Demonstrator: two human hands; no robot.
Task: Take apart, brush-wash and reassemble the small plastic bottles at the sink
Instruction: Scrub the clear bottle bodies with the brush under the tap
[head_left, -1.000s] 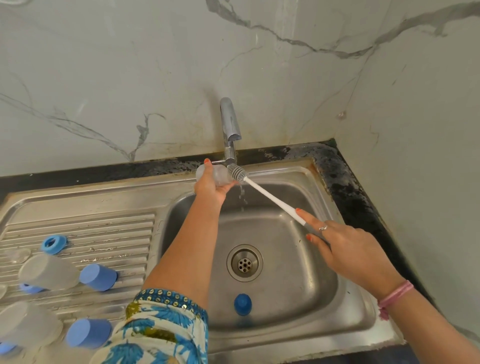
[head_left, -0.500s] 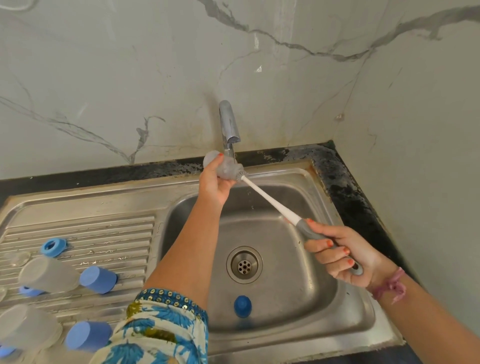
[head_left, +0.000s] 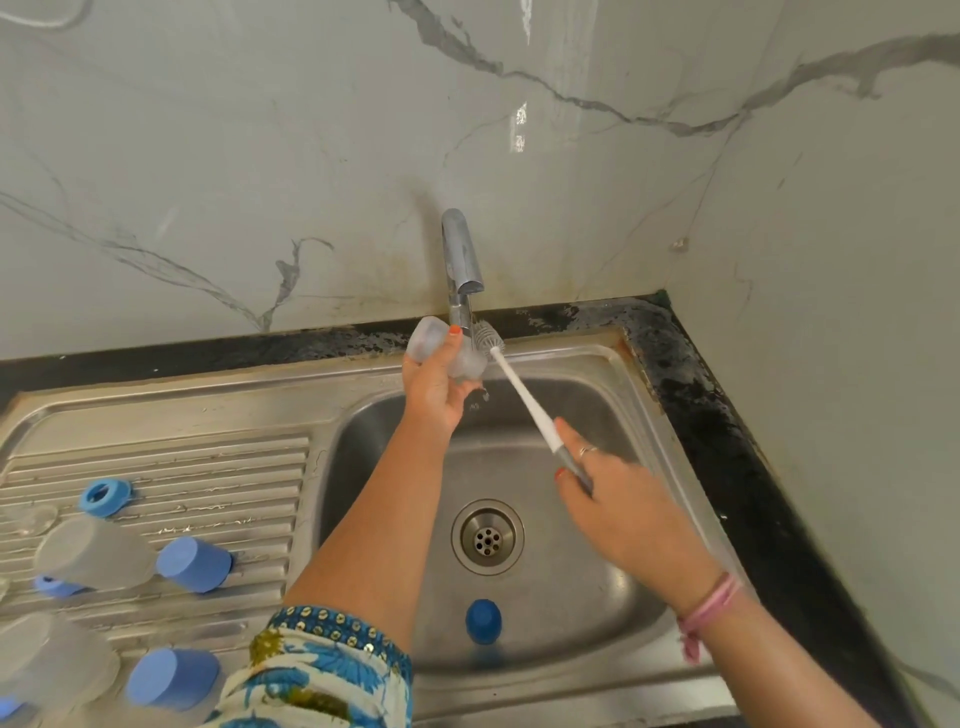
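My left hand (head_left: 434, 387) grips a small frosted plastic bottle (head_left: 431, 340) under the chrome tap (head_left: 461, 260), its mouth turned right. My right hand (head_left: 618, 506) holds the grey handle of a white bottle brush (head_left: 524, 400). The brush's grey bristle head (head_left: 488, 336) is outside the bottle, just beside its mouth under the spout. A blue cap (head_left: 483, 621) lies in the steel sink basin (head_left: 587, 597) near its front wall.
On the ribbed drainboard (head_left: 218, 467) at left lie frosted bottle bodies (head_left: 93, 553), blue caps (head_left: 193, 565) and a blue ring (head_left: 104, 497). The drain (head_left: 487, 537) sits mid-basin. A black counter edge (head_left: 727, 441) and marble walls close the right and back.
The brush head has come out of the bottle and now sits beside its mouth. My right hand has turned on the handle, back of the hand up again.
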